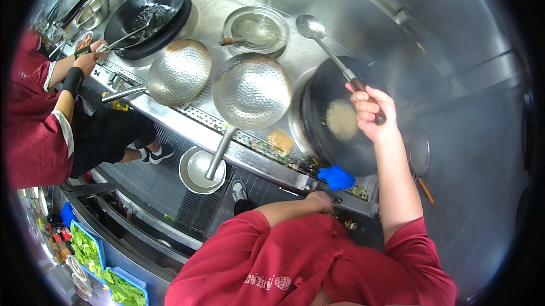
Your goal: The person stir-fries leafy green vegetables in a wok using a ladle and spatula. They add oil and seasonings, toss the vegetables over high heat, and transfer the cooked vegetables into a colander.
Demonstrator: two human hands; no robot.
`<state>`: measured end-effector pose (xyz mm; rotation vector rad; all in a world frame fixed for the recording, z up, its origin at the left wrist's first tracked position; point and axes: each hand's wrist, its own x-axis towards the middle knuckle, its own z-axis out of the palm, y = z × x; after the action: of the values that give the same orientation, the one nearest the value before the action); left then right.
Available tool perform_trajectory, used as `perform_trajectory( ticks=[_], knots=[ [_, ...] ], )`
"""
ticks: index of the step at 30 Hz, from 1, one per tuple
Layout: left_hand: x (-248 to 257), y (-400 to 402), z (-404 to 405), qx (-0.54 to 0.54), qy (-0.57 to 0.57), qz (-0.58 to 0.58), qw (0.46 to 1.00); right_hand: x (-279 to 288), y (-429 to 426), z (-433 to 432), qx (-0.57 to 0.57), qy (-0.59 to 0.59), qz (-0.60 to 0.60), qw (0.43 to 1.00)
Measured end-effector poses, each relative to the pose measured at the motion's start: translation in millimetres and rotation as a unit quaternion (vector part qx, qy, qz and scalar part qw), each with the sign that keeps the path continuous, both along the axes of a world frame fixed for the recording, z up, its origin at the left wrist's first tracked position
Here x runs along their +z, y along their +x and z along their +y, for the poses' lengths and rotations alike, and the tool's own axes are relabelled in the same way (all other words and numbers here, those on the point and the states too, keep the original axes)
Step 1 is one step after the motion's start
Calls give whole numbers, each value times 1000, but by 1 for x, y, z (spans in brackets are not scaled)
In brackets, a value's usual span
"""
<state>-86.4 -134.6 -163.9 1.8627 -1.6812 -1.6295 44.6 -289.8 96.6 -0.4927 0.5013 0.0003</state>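
Observation:
My right hand (374,112) is closed around the wooden handle of a metal ladle (311,27), held up over a black wok (315,106). Pale, foamy liquid (342,120) lies in the bottom of this wok. Low at the stove's front edge is my left hand (320,201); its fingers are mostly hidden, and I cannot tell whether it holds anything. Just above it a blue cloth (336,177) lies at the wok's near rim. Left of the wok rests a perforated metal strainer (252,91), its handle jutting over the stove's edge.
Water runs into a metal pot (255,31) behind the strainers. A second strainer (179,72) lies farther left. Beyond it a co-worker's hands (87,57) work with a ladle at another wok (147,16). A bucket (202,169) stands on the floor; a wire skimmer (419,152) is at right.

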Motion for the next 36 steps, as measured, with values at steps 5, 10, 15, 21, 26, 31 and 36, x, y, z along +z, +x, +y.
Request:
perform_trajectory(
  ticks=[5, 10, 15, 21, 26, 31, 36],
  knots=[
    [9, -49, -27, -13, 11, -37, 999, 41, -153, -27, -39, -71, 24, 996],
    [-10, -82, 5, 238, -14, -63, 969, 48, -310, -49, -8, -249, 157, 956],
    [-21, -113, 148, 508, 36, 42, 860, 37, -393, -93, 72, -179, 224, 955],
    [14, -208, 308, 753, 61, 155, 637, -18, -399, -47, 23, -161, 233, 959],
    [10, -295, 391, 901, -3, 245, 357, -49, -416, -70, 102, -260, 155, 948],
    [-18, -373, 453, 947, -167, 258, 95, -165, -431, -65, 206, -778, 4, 593],
    [-22, -469, 507, 968, -151, 175, -97, -238, -441, -47, 191, -739, 212, 610]
  ],
)
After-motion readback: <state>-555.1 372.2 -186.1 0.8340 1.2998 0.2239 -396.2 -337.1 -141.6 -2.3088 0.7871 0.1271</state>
